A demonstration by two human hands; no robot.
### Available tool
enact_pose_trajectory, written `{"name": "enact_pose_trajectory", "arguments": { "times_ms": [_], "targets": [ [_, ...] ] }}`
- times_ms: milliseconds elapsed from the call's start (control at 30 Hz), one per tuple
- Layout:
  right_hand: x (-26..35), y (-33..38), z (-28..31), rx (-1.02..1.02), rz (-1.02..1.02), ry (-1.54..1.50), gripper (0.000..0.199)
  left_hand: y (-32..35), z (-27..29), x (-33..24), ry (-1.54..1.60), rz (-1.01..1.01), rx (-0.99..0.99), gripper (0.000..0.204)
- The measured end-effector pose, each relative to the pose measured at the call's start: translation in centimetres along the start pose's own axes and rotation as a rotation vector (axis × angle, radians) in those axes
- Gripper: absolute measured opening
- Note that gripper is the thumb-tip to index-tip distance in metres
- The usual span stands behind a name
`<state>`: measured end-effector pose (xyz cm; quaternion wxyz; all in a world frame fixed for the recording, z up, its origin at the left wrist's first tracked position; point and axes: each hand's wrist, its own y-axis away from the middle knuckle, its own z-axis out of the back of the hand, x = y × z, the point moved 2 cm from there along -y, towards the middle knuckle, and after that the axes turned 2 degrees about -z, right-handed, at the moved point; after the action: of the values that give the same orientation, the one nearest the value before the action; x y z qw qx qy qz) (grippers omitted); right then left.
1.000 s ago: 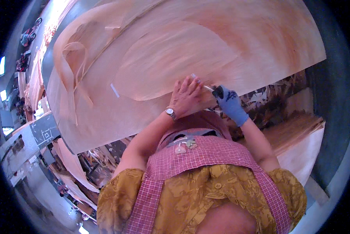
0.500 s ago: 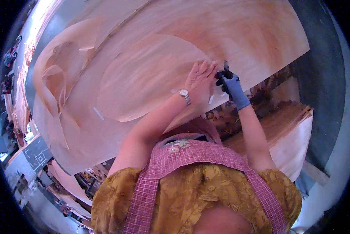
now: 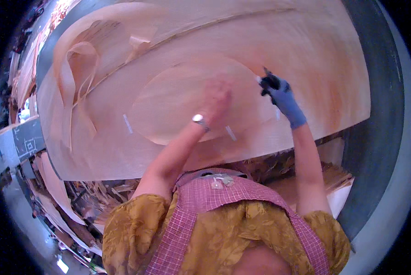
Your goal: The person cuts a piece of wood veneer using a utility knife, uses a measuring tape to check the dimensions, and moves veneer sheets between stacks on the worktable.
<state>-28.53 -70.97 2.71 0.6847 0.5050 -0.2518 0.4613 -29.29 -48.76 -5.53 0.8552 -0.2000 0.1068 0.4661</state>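
A large thin sheet of pale wood veneer [image 3: 182,156] lies in front of me, with an oval, lighter patch of veneer [image 3: 169,101] on it. Over the patch is my bare left hand [image 3: 218,94], a watch on its wrist; motion blurs it, but its fingers look loosely stretched and hold nothing. My right hand [image 3: 279,91], in a blue glove with black fingers, is closed around a small dark tool [image 3: 266,72] just right of the patch. Something small and white shows at its fingertips. The tool's exact kind is unclear.
Short white tape strips [image 3: 231,133] stick to the sheet around the patch. A curled veneer offcut [image 3: 68,78] lies at the left, near a long seam [image 3: 169,40]. Stacked veneer [image 3: 336,178] and scraps sit below the sheet's near edge. A dark green surface [image 3: 375,91] runs along the right.
My left hand has moved left, away from my right hand, onto the middle of the patch. A tape strip it was near now shows fully. The whole view has turned and shifted.
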Motion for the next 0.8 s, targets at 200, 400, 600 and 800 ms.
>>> {"name": "enact_pose_trajectory", "arguments": {
  "times_ms": [200,400,600,800],
  "targets": [
    [5.5,-11.9,-14.4,0.247,0.128,0.126,0.041,1.7,3.1,9.0,0.005,0.220,-0.172,0.064],
    [5.0,-14.8,-16.0,-0.041,0.277,0.900,0.053,-0.3,3.0,9.5,-0.144,0.233,-0.032,0.063],
    [5.6,-8.5,-13.0,0.288,-0.172,-0.011,0.031,-0.1,3.5,9.3,-0.132,0.178,-0.020,0.059],
    [8.5,-1.1,-12.8,0.217,-0.163,-0.153,0.021,-0.5,4.5,9.1,-0.160,0.168,-0.039,0.052]
  ]
}}
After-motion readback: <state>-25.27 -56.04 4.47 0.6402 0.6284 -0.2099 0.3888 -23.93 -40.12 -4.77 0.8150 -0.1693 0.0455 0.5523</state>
